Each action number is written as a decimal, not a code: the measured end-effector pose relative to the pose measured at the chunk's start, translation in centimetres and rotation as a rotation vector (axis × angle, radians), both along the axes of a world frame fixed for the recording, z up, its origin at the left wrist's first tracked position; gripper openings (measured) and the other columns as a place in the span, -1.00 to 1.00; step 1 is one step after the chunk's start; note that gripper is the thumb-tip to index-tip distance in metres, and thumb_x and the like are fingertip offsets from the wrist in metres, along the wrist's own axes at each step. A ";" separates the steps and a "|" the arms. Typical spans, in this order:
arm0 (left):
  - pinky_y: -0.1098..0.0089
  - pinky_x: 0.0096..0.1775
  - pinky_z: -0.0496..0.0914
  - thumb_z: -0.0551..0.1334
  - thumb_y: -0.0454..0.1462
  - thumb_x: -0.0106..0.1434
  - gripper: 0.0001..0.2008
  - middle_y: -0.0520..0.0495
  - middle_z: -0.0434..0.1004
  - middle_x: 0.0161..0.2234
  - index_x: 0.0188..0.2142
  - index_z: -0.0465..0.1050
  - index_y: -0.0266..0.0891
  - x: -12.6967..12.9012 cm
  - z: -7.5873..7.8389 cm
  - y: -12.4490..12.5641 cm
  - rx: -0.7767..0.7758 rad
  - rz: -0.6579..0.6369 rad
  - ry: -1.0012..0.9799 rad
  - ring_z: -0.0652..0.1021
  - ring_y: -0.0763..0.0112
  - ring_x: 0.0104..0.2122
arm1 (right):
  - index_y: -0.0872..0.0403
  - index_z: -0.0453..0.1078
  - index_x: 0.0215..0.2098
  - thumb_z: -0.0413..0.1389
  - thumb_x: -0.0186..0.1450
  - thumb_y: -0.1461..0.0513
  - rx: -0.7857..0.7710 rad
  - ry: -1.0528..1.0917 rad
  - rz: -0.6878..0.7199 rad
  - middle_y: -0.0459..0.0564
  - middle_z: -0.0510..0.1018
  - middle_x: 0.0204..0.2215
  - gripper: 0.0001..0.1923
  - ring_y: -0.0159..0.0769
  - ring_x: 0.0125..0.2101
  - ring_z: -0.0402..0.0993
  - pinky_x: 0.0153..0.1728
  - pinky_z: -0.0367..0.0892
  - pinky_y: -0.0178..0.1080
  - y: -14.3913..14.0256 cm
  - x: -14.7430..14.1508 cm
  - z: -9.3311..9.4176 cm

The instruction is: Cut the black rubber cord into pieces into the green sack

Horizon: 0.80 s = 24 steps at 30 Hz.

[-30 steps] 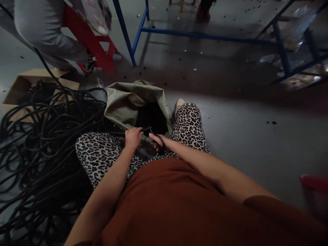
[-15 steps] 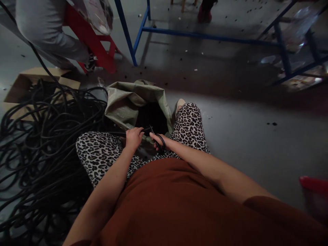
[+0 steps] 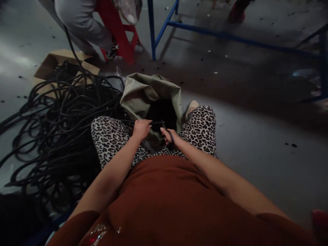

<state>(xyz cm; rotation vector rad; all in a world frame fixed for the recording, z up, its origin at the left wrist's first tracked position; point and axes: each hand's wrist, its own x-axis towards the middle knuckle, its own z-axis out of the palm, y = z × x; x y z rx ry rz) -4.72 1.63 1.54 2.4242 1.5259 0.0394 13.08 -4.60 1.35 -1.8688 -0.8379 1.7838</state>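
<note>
Between my knees stands an olive-green sack [image 3: 137, 99] with its mouth spread and dark contents inside. Above its near rim my left hand [image 3: 141, 130] is closed around a black rubber strip [image 3: 156, 122], whose free end points right. My right hand [image 3: 169, 135] grips black-handled scissors [image 3: 172, 138]. Their blades reach up to the end of the strip; whether they touch it I cannot tell. On the left, a large tangled heap of black strips [image 3: 69, 123] lies on the floor, and the held strip runs from that side across my knee.
Behind the heap sits an open cardboard box [image 3: 42, 70] with black strips in it. A person in grey trousers [image 3: 77, 20] is on a red stool [image 3: 120, 37] at the back left. A blue metal frame [image 3: 217, 34] crosses the far side. Small black bits [image 3: 294, 145] dot the floor.
The view has swung left, so the scene sits further right. My left hand still holds the strip, with more of it showing past the fingers. The scissors stay in my right hand.
</note>
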 end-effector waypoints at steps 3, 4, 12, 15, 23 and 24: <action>0.19 -0.03 0.14 0.08 -0.21 0.27 -0.69 -0.14 0.52 -0.13 -0.03 0.43 -0.15 -0.3 -0.1 -0.2 -0.020 0.010 0.028 0.44 0.21 -0.10 | 0.18 0.33 -0.39 0.01 0.34 -0.01 0.013 -0.044 -0.030 -0.20 0.23 -0.80 -0.60 -0.48 -0.85 0.18 -0.84 0.12 -0.45 -0.1 0.0 -0.1; 0.20 -0.04 0.14 0.09 -0.20 0.26 -0.70 -0.14 0.52 -0.14 -0.04 0.43 -0.15 -0.4 -0.2 -0.3 -0.033 0.003 0.027 0.45 0.22 -0.10 | 0.18 0.33 -0.39 0.01 0.34 -0.01 0.000 -0.049 -0.032 -0.20 0.23 -0.80 -0.60 -0.48 -0.85 0.18 -0.84 0.12 -0.45 -0.2 0.0 -0.1; 0.22 -0.09 0.18 0.10 -0.21 0.25 -0.70 -0.15 0.51 -0.17 -0.06 0.45 -0.13 -0.4 -1.1 -0.7 -0.087 0.023 0.042 0.46 0.23 -0.11 | 0.19 0.34 -0.45 0.01 0.35 0.07 -0.066 -0.115 0.035 -0.19 0.21 -0.83 -0.62 -0.48 -0.86 0.15 -0.85 0.08 -0.44 -0.3 -0.3 0.2; 0.22 -0.08 0.19 0.10 -0.21 0.25 -0.70 -0.13 0.52 -0.16 -0.06 0.45 -0.12 -0.5 -1.3 -0.6 -0.094 0.028 0.048 0.46 0.24 -0.12 | 0.18 0.33 -0.49 0.01 0.35 0.08 -0.052 -0.110 0.049 -0.19 0.21 -0.82 -0.62 -0.49 -0.86 0.15 -0.84 0.08 -0.45 -0.3 -0.3 0.0; 0.23 -0.10 0.20 0.10 -0.23 0.24 -0.71 -0.11 0.54 -0.16 -0.07 0.45 -0.13 -0.4 -0.8 -0.3 -0.061 0.056 0.026 0.48 0.23 -0.13 | 0.17 0.32 -0.44 0.01 0.34 0.03 -0.026 -0.102 -0.018 -0.20 0.24 -0.81 -0.62 -0.47 -0.86 0.20 -0.85 0.08 -0.45 -0.2 0.0 -0.8; 0.23 -0.10 0.21 0.10 -0.22 0.25 -0.71 -0.11 0.54 -0.16 -0.07 0.45 -0.13 -0.3 -0.7 -0.3 -0.056 0.072 0.013 0.48 0.23 -0.13 | 0.17 0.33 -0.40 0.00 0.35 0.01 -0.028 -0.082 -0.029 -0.19 0.26 -0.80 -0.61 -0.46 -0.85 0.21 -0.84 0.09 -0.45 -0.2 0.0 -0.7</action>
